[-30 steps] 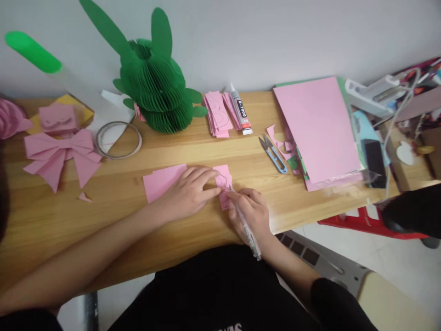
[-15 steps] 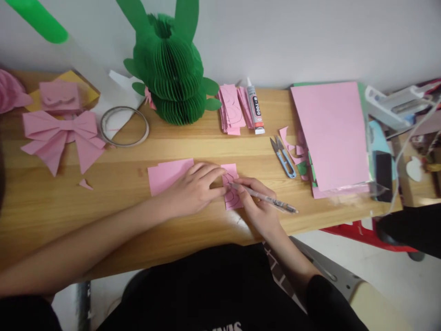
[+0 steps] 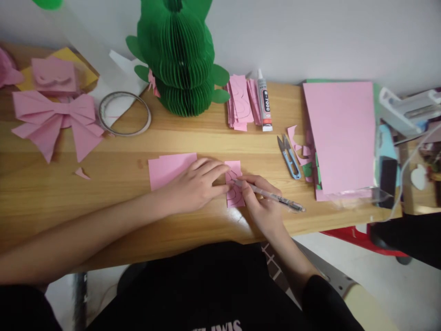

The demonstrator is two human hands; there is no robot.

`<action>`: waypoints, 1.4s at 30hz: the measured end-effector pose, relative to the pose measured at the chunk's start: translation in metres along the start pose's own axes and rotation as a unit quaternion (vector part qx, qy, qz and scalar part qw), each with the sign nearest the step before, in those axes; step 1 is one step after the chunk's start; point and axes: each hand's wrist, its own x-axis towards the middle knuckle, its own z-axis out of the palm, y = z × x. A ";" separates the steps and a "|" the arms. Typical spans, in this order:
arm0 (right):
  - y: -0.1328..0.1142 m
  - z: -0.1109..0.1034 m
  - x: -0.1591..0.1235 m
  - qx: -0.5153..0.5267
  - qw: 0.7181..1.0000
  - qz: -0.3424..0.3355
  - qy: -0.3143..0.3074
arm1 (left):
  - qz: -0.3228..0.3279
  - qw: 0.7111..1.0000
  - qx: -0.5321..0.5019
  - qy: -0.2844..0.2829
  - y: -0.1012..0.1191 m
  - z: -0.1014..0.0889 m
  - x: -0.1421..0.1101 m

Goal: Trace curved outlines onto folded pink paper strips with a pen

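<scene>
Tabletop of wood-grained board (image 3: 113, 177), bearing everything listed below. Green honeycomb paper figure (image 3: 182, 59), upright at the rear, oval side pieces attached, apparently well assembled; top cut off by the view. Pile of card sheets (image 3: 342, 138) at right, pink uppermost, unmarked on the visible face. Folded pink paper bow (image 3: 64, 108) at far left, complete by the look of it. Left hand (image 3: 203, 184), palm down, fingers loosely spread, gripping nothing, fingertips at the left edge of the pink card strip (image 3: 235, 198). Right hand (image 3: 263, 207), closed around a clear-barrelled pen (image 3: 275, 196), tip on or just above the same strip; contact not certain. Pink rectangular cards (image 3: 172, 170), overlapping, partly covered by the left hand, blank where visible and thus seemingly not yet drawn on. Stack of pink strips (image 3: 239, 101) beyond the hands, topmost already bearing a curved outline; number and lower faces not readable. Tube of B-7000 adhesive (image 3: 265, 103), just right of the stack, capped as far as can be seen. Blue-handled thread snips (image 3: 290, 158), untouched. Strip between the hands: curved lines present, edges straight and uncut, outline probably well advanced though partly hidden by fingers. Smallest, pink paper scraps (image 3: 306, 151) beside the snips, evidence of some cutting done.
</scene>
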 end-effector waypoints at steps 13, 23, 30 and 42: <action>0.000 -0.003 0.009 0.066 0.996 0.020 -0.053 | 0.010 1.000 -0.020 -0.021 0.000 -0.006 0.002; 0.002 -0.002 0.009 0.079 0.995 0.028 -0.059 | 0.009 1.000 -0.007 -0.022 -0.001 -0.004 0.002; 0.004 -0.004 0.008 0.069 0.996 0.026 -0.051 | 0.006 0.999 -0.018 -0.025 -0.001 -0.006 0.001; 0.009 0.000 0.004 0.072 0.996 0.048 -0.011 | 0.002 0.999 -0.010 -0.042 -0.002 -0.004 0.001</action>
